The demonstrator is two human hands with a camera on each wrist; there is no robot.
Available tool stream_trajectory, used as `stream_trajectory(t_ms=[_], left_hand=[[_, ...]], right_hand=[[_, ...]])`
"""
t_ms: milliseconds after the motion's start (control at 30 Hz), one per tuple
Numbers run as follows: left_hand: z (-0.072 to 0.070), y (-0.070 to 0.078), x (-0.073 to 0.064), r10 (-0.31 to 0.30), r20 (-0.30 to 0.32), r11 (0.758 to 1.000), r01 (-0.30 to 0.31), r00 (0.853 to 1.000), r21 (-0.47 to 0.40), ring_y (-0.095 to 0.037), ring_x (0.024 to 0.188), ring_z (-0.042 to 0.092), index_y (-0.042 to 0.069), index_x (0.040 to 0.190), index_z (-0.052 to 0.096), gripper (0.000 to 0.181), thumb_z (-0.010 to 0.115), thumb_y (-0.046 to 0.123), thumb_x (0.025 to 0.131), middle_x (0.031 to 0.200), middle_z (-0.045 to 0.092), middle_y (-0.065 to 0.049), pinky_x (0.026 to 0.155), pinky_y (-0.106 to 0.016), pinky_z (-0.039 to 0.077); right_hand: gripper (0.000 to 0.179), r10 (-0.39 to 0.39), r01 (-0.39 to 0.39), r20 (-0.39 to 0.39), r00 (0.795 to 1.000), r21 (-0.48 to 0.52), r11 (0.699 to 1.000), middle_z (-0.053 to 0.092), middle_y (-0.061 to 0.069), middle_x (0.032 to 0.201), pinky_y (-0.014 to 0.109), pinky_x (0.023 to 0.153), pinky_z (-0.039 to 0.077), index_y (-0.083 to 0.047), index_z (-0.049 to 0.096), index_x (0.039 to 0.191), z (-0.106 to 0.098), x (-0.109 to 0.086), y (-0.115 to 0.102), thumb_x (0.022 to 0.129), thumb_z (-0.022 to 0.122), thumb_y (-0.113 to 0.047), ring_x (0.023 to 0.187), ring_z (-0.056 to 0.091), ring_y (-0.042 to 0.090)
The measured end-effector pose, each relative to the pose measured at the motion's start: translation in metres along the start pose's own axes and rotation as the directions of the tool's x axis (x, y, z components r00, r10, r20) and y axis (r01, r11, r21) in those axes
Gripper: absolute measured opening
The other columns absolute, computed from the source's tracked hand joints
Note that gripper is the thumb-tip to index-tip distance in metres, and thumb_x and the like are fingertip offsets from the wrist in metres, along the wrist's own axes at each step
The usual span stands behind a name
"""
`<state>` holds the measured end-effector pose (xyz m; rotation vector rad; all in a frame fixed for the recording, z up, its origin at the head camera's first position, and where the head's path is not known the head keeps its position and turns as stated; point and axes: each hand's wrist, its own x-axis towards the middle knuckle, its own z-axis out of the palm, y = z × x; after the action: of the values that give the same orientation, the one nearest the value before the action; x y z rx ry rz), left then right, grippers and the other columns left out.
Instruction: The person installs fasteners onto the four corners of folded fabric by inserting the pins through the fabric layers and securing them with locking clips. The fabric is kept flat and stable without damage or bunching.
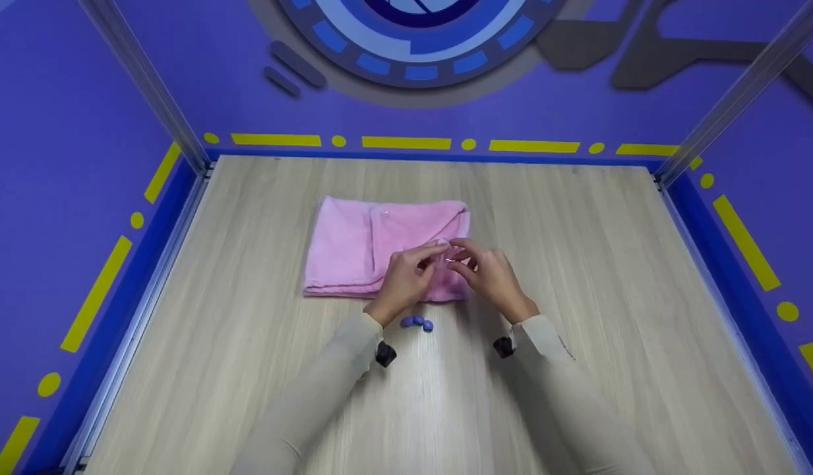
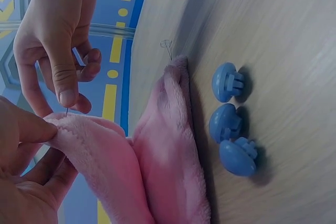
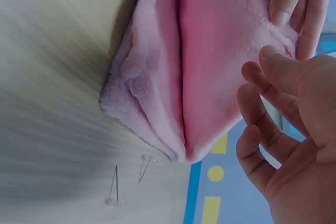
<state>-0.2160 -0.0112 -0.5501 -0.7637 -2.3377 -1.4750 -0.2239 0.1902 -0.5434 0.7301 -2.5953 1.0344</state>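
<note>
A folded pink plush cloth (image 1: 343, 247) lies on the table. In the head view, my left hand (image 1: 406, 274) is over its right part. The left wrist view shows my left hand (image 2: 23, 153) pinching a raised edge of the cloth (image 2: 105, 161) between thumb and fingers. Opposite it, my right hand (image 2: 58, 40) pinches a thin pin (image 2: 66, 112) whose shaft meets that edge. The pin's head is hidden by the fingertips. From the right wrist, my right hand (image 3: 299, 124) has thumb and index finger close to the cloth's edge, the other fingers loosely bent.
Three blue round-capped plastic clips (image 2: 227, 82) rest on the table (image 1: 577, 264) on the near side of the cloth. Two clear-headed pins (image 3: 116, 187) lie beside the cloth's corner. Blue walls (image 1: 63, 165) enclose the table at the back and sides.
</note>
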Motion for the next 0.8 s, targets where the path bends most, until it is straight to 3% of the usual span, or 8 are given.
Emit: stream_trajectory(t_ms=[533,800], left_hand=[[0.0011,-0.0017,-0.0018,0.025,0.037,1.000,-0.024,0.999,-0.013,-0.021,0.109,0.071,0.002,0.126,0.072,0.032,0.067,-0.004,0.095,0.129,0.070,-0.012,0.084,-0.026,0.060],[0.0011,-0.0020,-0.0036,0.018,0.040,1.000,-0.017,0.999,-0.023,-0.024,0.116,0.069,0.000,0.126,0.071,0.034,0.067,-0.006,0.093,0.130,0.069,-0.014,0.091,-0.022,0.057]], right_hand=[[0.035,0.038,-0.038,0.032,0.999,0.012,0.999,0.079,0.008,0.094,0.036,0.063,0.059,-0.005,0.071,0.125,0.0029,0.0025,-0.0010,0.091,0.078,-0.008,0.071,0.070,0.019],[0.022,0.033,-0.034,0.034,0.999,0.011,0.999,0.078,0.006,0.096,0.043,0.068,0.061,-0.010,0.076,0.112,0.0028,0.0033,-0.0001,0.091,0.079,-0.011,0.080,0.073,0.021]])
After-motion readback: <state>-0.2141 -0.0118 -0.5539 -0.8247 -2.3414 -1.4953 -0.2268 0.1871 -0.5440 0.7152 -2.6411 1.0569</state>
